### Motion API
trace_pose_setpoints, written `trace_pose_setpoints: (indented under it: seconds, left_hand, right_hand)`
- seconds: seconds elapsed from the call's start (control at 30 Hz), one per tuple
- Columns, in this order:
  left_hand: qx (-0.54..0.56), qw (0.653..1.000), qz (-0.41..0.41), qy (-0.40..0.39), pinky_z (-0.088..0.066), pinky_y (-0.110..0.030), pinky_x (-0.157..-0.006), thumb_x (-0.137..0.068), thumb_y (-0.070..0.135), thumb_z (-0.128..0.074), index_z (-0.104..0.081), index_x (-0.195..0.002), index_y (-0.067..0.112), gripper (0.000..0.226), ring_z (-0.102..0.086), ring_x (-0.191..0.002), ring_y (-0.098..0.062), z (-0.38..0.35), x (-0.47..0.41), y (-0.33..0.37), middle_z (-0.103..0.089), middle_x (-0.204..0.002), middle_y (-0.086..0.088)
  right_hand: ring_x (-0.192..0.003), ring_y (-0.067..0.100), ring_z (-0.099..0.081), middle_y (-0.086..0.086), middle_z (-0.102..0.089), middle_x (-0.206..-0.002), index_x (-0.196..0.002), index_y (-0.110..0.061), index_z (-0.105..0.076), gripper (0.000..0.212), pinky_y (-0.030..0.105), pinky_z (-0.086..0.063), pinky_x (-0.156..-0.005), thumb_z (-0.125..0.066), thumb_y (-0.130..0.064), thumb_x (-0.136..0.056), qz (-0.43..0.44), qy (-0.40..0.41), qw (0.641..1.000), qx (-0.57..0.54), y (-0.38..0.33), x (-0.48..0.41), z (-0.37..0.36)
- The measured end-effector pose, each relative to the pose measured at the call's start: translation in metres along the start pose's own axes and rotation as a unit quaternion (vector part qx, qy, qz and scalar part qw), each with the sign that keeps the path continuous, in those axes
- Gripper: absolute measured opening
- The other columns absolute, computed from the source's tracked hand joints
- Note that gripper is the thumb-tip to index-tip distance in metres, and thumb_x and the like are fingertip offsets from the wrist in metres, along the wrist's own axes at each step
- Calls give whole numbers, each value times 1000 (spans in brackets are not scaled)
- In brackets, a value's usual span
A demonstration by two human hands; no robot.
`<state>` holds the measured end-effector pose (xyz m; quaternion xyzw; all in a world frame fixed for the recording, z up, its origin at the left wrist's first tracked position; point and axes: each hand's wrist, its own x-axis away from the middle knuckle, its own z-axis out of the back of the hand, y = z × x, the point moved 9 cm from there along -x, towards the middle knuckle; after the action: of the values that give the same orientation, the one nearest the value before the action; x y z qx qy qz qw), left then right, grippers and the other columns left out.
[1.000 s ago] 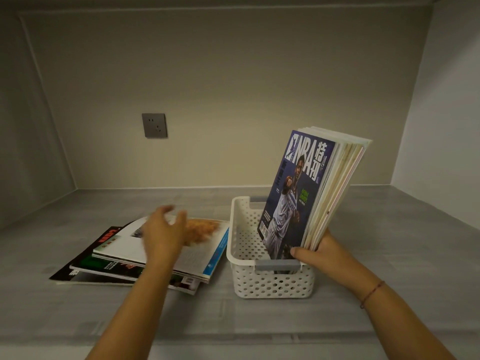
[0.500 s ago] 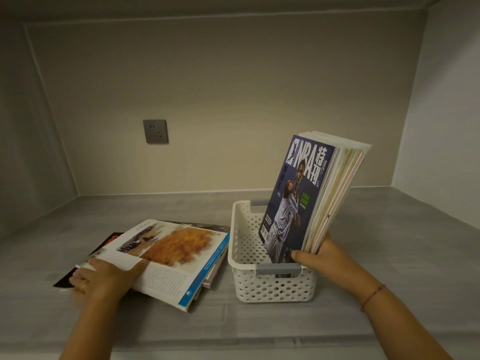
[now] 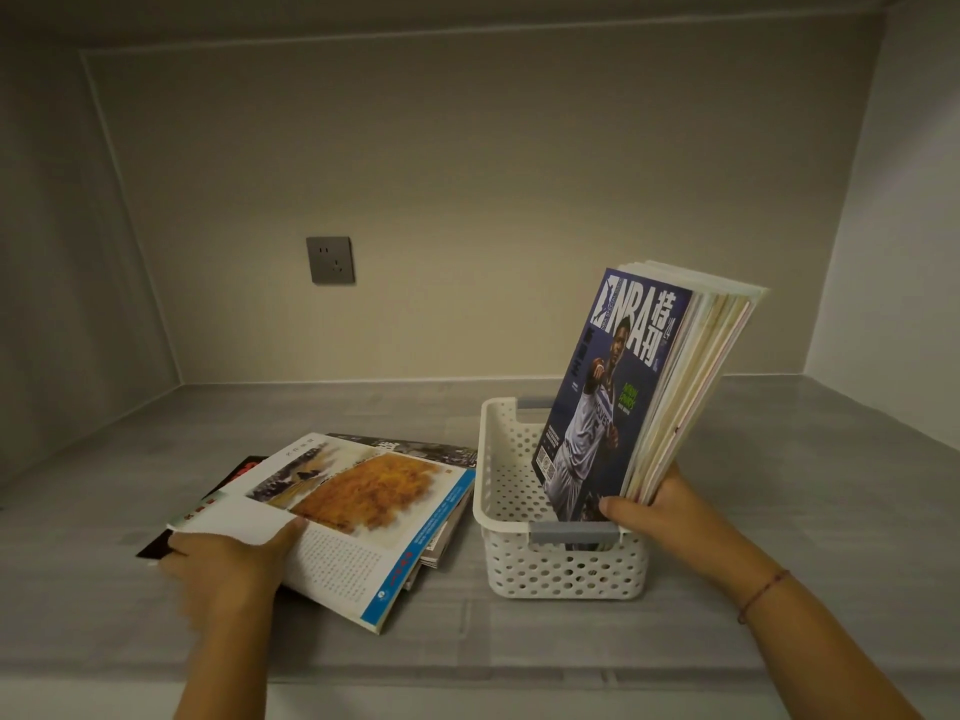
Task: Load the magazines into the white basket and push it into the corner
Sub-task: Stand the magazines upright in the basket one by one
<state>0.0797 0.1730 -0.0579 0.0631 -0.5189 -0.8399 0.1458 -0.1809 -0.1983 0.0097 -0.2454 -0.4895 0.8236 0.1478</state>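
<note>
A white perforated basket with grey handles stands on the grey shelf, right of centre. Several magazines stand upright in it, leaning right, a blue basketball cover at the front. My right hand grips their lower edge at the basket's near right corner. To the left lies a flat pile of magazines. My left hand grips the near left corner of the top one, with an orange picture on white, and its near edge is lifted off the pile.
A grey wall socket sits on the back wall. Side walls close the shelf left and right, with the far right corner behind the basket. The shelf's front edge runs below my arms.
My left hand came down from above the pile to the top magazine's near left corner, took hold, and lifted and pulled it toward me. The right hand kept holding the upright magazines.
</note>
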Motion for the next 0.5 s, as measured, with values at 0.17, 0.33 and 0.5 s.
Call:
trace_pose_setpoints:
  seconds: [0.17, 0.33, 0.5]
  left_hand:
    - [74, 997, 15, 27, -42, -59, -95, -62, 19, -87, -13, -146, 5, 113, -42, -124, -46, 6, 6, -3, -30, -143, -28]
    - [117, 992, -15, 41, -44, -58, -96, -64, 12, -85, -31, -136, 2, 91, -48, -122, -45, 12, 3, -10, -47, -136, -28]
    - [110, 992, -37, 38, -43, -57, -96, -66, 10, -84, -37, -133, 2, 82, -49, -121, -45, 14, 8, -4, -49, -136, -25]
  right_hand:
    - [-95, -2, -57, -13, -56, -111, -132, -23, -35, 68, 7, -47, -69, -71, -14, -75, -2, 4, 1000, 0, -3, 1, 0]
    - [-97, 1, -57, -12, -57, -111, -133, -20, -36, 69, 13, -45, -77, -72, -14, -74, -4, 4, 1000, 0, -1, 0, 0]
    - [-95, -1, -58, -15, -58, -109, -133, -22, -34, 71, 11, -45, -74, -72, -14, -74, -9, 3, 1000, -3, 2, 0, 0]
